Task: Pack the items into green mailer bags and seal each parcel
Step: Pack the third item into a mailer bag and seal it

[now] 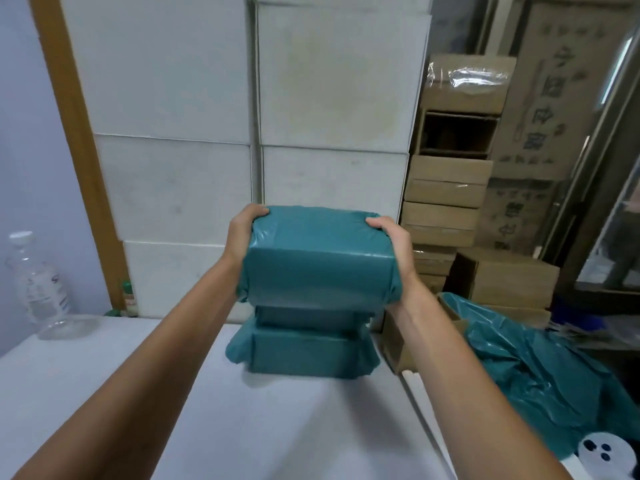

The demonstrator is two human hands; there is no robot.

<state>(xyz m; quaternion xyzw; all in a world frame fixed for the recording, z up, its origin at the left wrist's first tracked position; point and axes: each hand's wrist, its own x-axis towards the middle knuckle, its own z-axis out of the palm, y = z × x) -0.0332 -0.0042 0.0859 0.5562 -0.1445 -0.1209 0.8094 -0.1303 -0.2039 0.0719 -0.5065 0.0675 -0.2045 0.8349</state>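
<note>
A box-shaped parcel wrapped in a green mailer bag (318, 258) is held between both hands at the far side of the white table (138, 393). My left hand (242, 237) grips its left end, my right hand (394, 247) grips its right end, thumbs on top. It sits on or just above two more green wrapped parcels: a middle one (308, 315) and a bottom one (304, 351) resting on the table. Whether the held parcel touches the one below I cannot tell.
Loose green mailer bags (540, 372) lie in a heap at the right beyond the table edge. White cartons (207, 133) are stacked behind the parcels, brown cardboard boxes (446, 202) to the right. A clear plastic bottle (38, 289) stands at the table's far left.
</note>
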